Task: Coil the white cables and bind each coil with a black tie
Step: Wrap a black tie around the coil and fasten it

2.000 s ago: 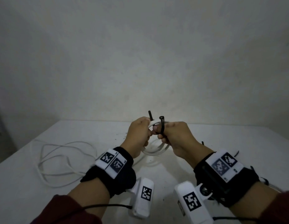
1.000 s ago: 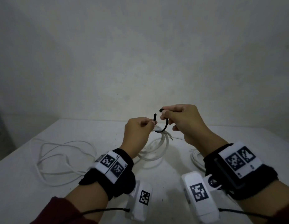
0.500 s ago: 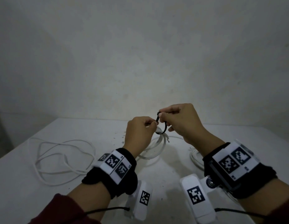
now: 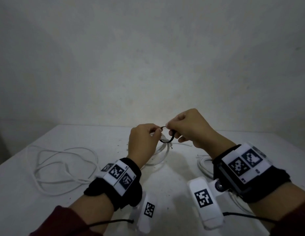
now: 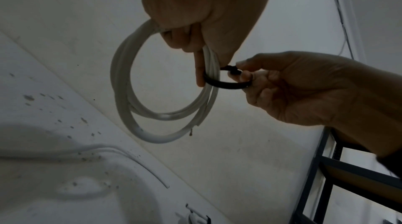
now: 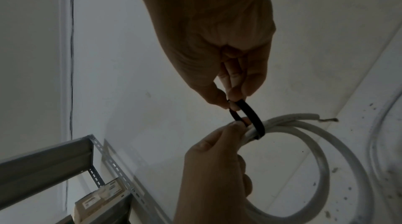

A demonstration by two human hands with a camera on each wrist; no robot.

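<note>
Both hands are raised above the middle of the white table [image 4: 173, 178], toward its far edge. Left hand [image 4: 141, 142] grips a white cable coil [image 5: 130, 90], fingers curled round the bundle at the top of the loop. The coil shows several turns of thick round white cable, roughly circular, hanging below the fist clear of the tabletop. One cut end sticks out near the bottom with a short stub of bare wire showing [image 5: 191, 134].

A black tie [image 5: 226, 84] loops round the bundle just beside the left fingers. It is a thin flat black strap bent into a small open ring, loose and not cinched on the cable. Right hand [image 4: 191, 128] pinches the tie where its ends meet, thumb and forefinger together on it, other fingers curled. Left forefinger [image 5: 199, 73] lies along the cable and touches the tie.

A loose white cable [image 4: 63, 167] lies uncoiled in wide tangled loops near the table's left edge. Another white cable [image 4: 203, 166] sits toward the right side, mostly hidden behind the right wrist; cannot tell if it is bound. Dark specks dot the tabletop. A metal shelf frame [image 6: 65, 159] stands beside the table in the right wrist view.
</note>
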